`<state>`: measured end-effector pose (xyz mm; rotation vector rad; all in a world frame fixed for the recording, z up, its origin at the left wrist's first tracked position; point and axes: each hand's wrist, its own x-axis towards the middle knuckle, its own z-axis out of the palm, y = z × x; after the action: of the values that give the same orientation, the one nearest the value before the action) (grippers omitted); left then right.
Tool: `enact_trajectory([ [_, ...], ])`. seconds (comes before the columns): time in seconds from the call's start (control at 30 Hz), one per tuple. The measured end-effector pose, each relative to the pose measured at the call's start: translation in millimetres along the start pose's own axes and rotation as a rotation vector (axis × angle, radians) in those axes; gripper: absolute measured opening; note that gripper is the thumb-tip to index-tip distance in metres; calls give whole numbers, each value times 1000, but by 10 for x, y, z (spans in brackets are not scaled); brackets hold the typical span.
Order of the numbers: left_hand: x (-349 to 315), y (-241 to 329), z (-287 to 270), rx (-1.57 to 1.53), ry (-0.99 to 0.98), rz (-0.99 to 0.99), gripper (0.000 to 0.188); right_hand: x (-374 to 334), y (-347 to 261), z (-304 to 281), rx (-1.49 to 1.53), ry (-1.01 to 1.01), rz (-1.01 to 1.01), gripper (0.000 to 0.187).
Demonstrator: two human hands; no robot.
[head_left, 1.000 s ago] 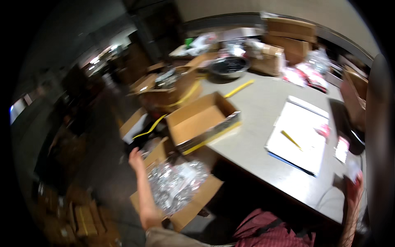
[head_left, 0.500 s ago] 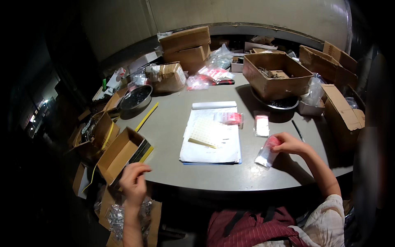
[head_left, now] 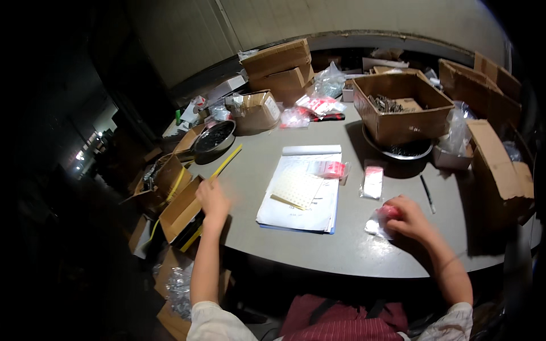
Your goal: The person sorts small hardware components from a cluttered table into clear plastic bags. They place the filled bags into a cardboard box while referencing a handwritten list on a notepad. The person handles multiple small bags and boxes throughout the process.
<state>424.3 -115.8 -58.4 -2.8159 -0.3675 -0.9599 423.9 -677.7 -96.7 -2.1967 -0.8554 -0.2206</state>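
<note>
My right hand is closed on a small clear plastic bag with a red part, low over the table's front right. Beyond it lies another small bag with a white and red card. My left hand is over the right edge of an open cardboard box at the table's left edge; motion blurs its fingers, and whether they hold anything cannot be made out. Between the hands lies a clipboard with papers, bearing a yellowish dotted sheet and a red-and-clear packet.
A pen lies to the right. A cardboard box of metal parts rests on a metal bowl. At the left are a bowl of dark pieces and a yellow strip. Boxes and plastic bags line the back.
My left hand has moved up and forward along the open box to its far right edge. My right hand keeps hold of the small bag, now more crumpled. The whole view has shifted and tilted.
</note>
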Motion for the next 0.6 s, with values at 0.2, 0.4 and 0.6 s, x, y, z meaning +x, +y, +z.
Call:
enact_trajectory([
  [0.2,-933,-866,-698,-70,-143,-66,31,140,58,52,-95,-38,-114,36],
  [0.4,-1616,520,-2176,-348,-194,819,24,60,201,16,-68,16,-90,33],
  [0.6,-2346,1417,-2548,-802,-385,1337,23,145,269,184,2,64,-106,36],
])
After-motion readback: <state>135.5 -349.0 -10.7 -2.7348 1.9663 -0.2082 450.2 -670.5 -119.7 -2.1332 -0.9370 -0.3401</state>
